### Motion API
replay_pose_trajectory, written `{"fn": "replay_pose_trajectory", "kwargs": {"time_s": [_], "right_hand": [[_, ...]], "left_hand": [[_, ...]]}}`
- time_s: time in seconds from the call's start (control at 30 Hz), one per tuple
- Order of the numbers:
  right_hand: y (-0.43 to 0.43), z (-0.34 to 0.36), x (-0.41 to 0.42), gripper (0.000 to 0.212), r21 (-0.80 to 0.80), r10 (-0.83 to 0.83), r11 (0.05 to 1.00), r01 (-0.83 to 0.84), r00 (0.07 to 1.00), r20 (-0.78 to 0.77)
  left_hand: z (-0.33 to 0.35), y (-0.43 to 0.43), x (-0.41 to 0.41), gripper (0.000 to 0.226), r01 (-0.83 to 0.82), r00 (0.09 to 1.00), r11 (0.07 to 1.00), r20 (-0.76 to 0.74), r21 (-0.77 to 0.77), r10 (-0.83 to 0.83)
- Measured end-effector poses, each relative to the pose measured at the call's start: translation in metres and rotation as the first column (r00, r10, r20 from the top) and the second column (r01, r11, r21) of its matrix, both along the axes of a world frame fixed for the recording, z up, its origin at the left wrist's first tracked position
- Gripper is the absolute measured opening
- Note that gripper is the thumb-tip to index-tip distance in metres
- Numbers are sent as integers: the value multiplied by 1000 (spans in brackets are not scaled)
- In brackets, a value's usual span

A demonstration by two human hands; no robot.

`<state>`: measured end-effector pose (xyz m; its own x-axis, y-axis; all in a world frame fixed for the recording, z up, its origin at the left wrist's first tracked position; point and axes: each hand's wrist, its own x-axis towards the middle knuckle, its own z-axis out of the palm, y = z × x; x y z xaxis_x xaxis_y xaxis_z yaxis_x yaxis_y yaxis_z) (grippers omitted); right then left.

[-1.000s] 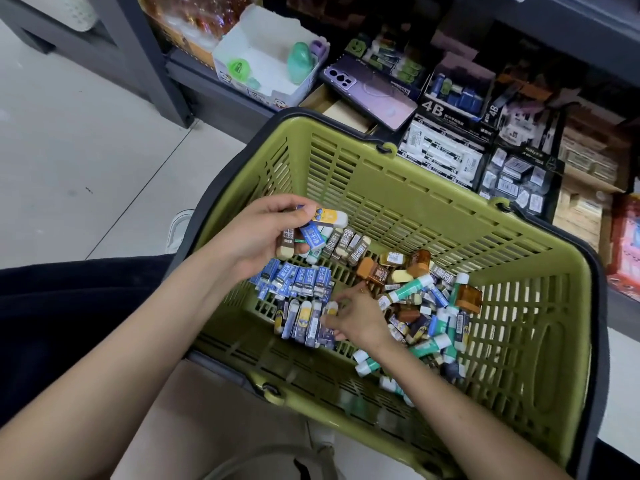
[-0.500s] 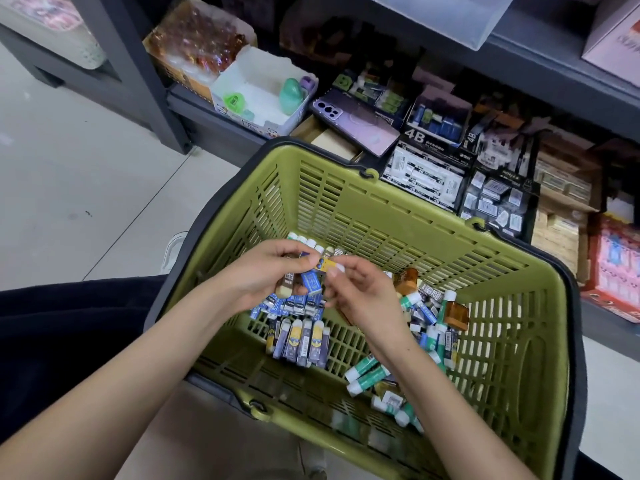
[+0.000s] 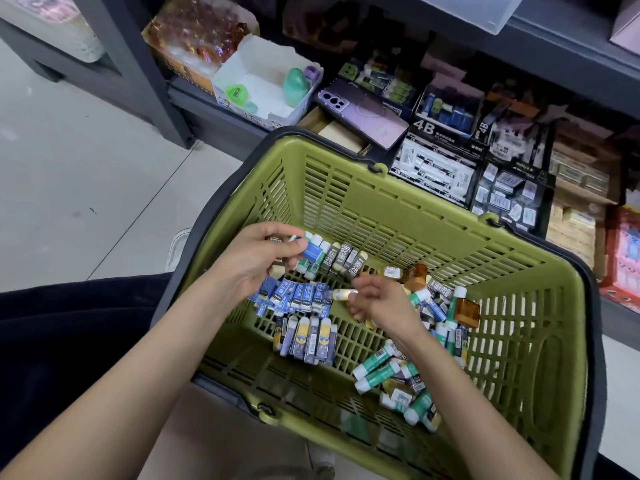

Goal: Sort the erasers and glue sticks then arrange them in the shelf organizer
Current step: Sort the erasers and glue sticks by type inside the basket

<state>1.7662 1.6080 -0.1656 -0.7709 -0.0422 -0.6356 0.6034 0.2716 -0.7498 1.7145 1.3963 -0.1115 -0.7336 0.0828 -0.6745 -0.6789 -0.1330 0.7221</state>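
A green slatted basket (image 3: 433,216) holds the stock. Inside it lie a row of blue-sleeved erasers (image 3: 294,296), a row of yellow-and-purple erasers (image 3: 308,337) nearer me, and a row of dark-sleeved erasers (image 3: 343,259) at the back. A loose heap of green-and-white glue sticks (image 3: 381,368) and amber blocks (image 3: 465,311) fills the right side. My left hand (image 3: 256,265) grips several erasers, a blue one on top. My right hand (image 3: 377,299) pinches a pale yellow-sleeved eraser (image 3: 341,294) over the blue row.
Behind the basket, a dark shelf carries black 4B eraser display boxes (image 3: 436,168), a purple phone (image 3: 363,112), a white carton (image 3: 263,88) with green items, and brown boxes (image 3: 581,188) to the right. Tiled floor (image 3: 86,168) lies to the left.
My right hand rose from the loose pile to meet the left, then drew back down and right with a yellow-sleeved eraser. The left hand kept its bundle. The view tilted toward the shelf.
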Motion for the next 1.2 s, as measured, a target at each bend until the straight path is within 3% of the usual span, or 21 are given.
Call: {"fn": "replay_pose_trajectory", "kwargs": {"time_s": [0.17, 0.33, 0.53, 0.63, 0.9, 0.97, 1.0, 1.1, 1.13, 1.2], "right_hand": [[5, 0, 5, 14, -43, 168, 985, -165, 981, 93], [-9, 0, 14, 13, 40, 359, 932, -359, 933, 6], [-37, -19, 2, 12, 341, 673, 705, -622, 738, -46], [-43, -29, -4, 17, 401, 702, 664, -631, 711, -41], [-40, -42, 5, 21, 528, 740, 637, -562, 637, -215], [-35, -34, 5, 18, 524, 681, 694, -493, 685, -258], [-31, -27, 5, 17, 470, 595, 770, -431, 752, -284], [-19, 5, 4, 18, 80, 180, 983, -163, 937, -299], [-19, 15, 4, 17, -41, 85, 994, -100, 957, -279], [-23, 30, 5, 14, -121, 47, 989, -81, 964, -261]], "left_hand": [[4, 3, 2, 29, 54, 998, 998, 18, -22, -54], [6, 4, 4, 17, 79, 997, 996, 12, -45, -78], [5, 5, 5, 13, 66, 998, 997, -4, -44, -66], [6, 6, 6, 16, 71, 997, 997, -1, -42, -71], [4, 8, 6, 24, 82, 996, 995, 21, -63, -81], [2, 7, 5, 23, 107, 994, 991, 16, -80, -106], [1, 7, 5, 23, 119, 993, 989, 16, -86, -118], [-3, 7, 6, 23, 163, 987, 980, 23, -114, -161], [-3, 8, 7, 23, 179, 984, 976, 22, -121, -178], [-4, 12, 10, 22, 227, 974, 966, 13, -125, -228]]}}
